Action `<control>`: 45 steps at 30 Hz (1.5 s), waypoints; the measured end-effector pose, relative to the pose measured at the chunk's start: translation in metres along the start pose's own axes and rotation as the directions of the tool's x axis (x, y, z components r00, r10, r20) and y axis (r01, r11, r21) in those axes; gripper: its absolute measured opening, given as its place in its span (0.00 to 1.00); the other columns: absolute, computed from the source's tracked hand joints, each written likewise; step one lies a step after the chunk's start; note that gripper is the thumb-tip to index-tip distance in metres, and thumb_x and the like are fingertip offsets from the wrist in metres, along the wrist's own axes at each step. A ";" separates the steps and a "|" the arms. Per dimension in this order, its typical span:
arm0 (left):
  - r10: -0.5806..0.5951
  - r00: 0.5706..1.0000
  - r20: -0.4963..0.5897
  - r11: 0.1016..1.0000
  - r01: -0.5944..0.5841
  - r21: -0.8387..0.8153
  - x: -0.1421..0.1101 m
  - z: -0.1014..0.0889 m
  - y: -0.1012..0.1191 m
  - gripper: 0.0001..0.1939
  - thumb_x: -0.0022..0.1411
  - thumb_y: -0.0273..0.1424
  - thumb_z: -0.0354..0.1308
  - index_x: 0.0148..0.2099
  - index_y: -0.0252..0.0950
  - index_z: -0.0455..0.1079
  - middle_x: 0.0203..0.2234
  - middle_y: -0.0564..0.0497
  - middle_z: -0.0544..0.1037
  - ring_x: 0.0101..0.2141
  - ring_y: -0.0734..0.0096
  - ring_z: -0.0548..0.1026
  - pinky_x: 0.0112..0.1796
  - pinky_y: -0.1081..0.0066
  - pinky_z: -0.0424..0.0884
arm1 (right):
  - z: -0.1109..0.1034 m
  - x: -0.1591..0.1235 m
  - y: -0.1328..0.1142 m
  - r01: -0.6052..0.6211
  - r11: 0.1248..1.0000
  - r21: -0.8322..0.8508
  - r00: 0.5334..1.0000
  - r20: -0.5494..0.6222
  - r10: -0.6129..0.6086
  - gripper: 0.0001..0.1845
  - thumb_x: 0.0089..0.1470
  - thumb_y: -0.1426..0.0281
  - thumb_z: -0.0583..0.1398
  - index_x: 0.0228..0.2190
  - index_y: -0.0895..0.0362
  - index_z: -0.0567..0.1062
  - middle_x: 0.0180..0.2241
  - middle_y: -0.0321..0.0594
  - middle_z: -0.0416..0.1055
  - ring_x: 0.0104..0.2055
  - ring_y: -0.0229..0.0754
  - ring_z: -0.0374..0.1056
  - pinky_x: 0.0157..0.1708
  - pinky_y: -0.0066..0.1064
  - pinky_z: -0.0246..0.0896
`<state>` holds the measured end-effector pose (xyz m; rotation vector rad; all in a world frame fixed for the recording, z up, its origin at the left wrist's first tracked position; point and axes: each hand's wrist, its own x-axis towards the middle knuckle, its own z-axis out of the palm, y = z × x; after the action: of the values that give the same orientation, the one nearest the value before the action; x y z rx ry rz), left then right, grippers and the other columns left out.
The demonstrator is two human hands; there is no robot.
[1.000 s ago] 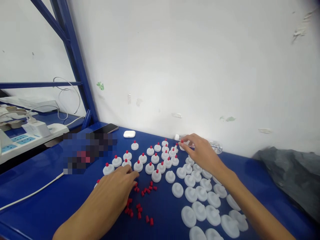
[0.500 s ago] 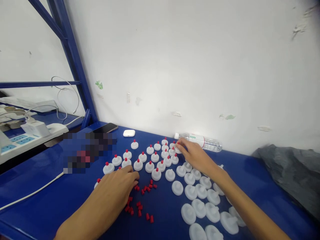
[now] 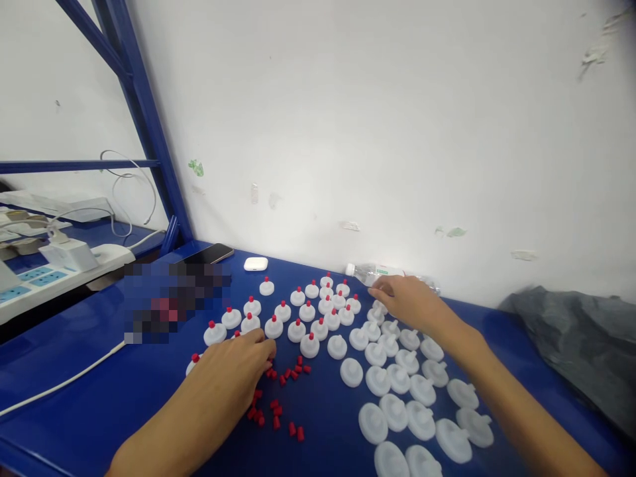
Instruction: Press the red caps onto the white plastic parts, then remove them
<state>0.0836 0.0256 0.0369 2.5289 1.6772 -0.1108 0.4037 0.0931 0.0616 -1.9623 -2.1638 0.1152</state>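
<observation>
On the blue table (image 3: pixel 99 424), my left hand (image 3: pixel 233 374) lies palm down with its fingers bunched at the edge of several loose red caps (image 3: pixel 278 411); what the fingertips pinch is hidden. My right hand (image 3: pixel 412 305) reaches to the back of a cluster of plain white discs (image 3: pixel 397 397), fingers closed around the rearmost white disc (image 3: pixel 380 308). Left of it stand several white discs fitted with red caps (image 3: pixel 298 311) in rough rows.
A clear water bottle (image 3: pixel 370 270) lies against the white wall behind my right hand. A white earbud case (image 3: pixel 256 264) and a phone (image 3: pixel 211 254) sit at the back left. A power strip (image 3: pixel 59 265), a white cable (image 3: pixel 59 384), a blue frame post (image 3: pixel 149 132) and a grey bag (image 3: pixel 571 344) border the table.
My right hand set a red-capped disc among the capped rows, then moved right to the uncapped discs. My left hand stayed by the red caps.
</observation>
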 end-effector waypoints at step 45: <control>-0.117 0.800 -0.588 0.808 -0.268 -0.525 -0.020 -0.020 0.012 0.08 0.70 0.40 0.57 0.45 0.48 0.77 0.26 0.62 0.81 0.18 0.77 0.74 0.20 0.76 0.66 | -0.027 -0.045 -0.083 0.390 0.915 0.104 0.920 -0.080 -0.383 0.18 0.67 0.65 0.57 0.55 0.55 0.73 0.54 0.47 0.75 0.59 0.52 0.68 0.58 0.45 0.64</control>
<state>0.0870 0.0052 0.0601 2.2207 1.4168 1.1600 0.3322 0.0371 0.0999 -1.4225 -2.3970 0.1152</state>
